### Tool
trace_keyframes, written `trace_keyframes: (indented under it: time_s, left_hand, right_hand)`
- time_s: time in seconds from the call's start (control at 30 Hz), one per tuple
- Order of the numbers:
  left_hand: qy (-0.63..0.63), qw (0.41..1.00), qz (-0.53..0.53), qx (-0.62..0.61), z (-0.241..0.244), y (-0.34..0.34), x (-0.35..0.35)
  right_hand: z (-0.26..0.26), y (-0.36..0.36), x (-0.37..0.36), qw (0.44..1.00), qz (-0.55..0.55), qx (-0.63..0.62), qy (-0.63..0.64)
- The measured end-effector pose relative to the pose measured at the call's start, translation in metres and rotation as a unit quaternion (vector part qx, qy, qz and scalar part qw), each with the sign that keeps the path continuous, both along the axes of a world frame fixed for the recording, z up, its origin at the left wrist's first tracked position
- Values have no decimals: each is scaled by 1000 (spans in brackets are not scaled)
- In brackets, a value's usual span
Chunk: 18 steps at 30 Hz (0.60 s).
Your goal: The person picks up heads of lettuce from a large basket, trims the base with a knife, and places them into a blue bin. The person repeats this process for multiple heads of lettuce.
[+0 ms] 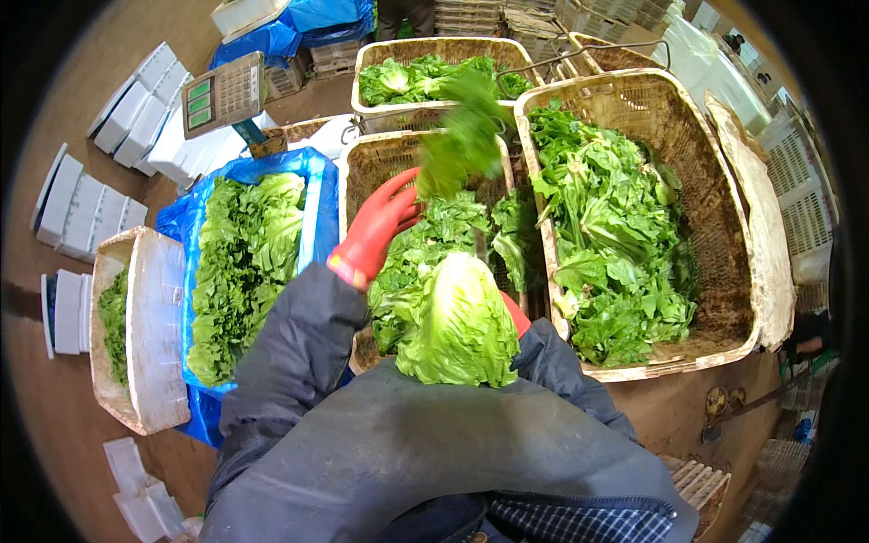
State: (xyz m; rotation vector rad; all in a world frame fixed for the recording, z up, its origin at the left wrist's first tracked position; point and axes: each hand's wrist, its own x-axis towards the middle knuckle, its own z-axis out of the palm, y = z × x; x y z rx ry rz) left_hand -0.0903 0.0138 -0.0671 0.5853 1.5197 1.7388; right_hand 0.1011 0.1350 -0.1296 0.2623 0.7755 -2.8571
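Note:
My left hand (383, 227), in a red rubber glove, is raised over the middle plastic basket (345, 183) with its fingers spread. Just beyond its fingertips is a blurred green lettuce leaf (465, 129), in the air above the baskets. My right hand (516, 316), also red-gloved, shows only in part behind a pale green lettuce head (461, 322), which stands upright against my grey apron; its fingers are hidden. Loose lettuce leaves (414, 271) lie in the middle basket, below and around the head.
To the right stands a large basket (736, 237) full of lettuce leaves, with another basket (441, 44) beyond. At left are a blue-lined box (322, 197) of lettuce, a foam box (159, 332) and a digital scale (227, 95). White foam boxes (81, 203) stand on the floor.

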Motion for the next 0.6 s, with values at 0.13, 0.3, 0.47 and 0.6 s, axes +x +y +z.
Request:
trace_keyframes:
  time_s: [0.13, 0.3, 0.47, 0.6]
  left_hand:
    - [-23, 1000, 1, 9, -29, -40, 53]
    - [-499, 852, -58, 147, -38, -33, 56]
    - [-243, 917, -15, 317, 14, -29, 58]
    - [-340, 871, -254, 247, 16, -25, 46]
  right_hand:
    - [-7, 31, 10, 962, -89, 255, -43]
    - [47, 49, 3, 933, -30, 357, -42]
    - [43, 69, -6, 861, -182, 473, -47]
    - [5, 30, -10, 975, -87, 203, -8]
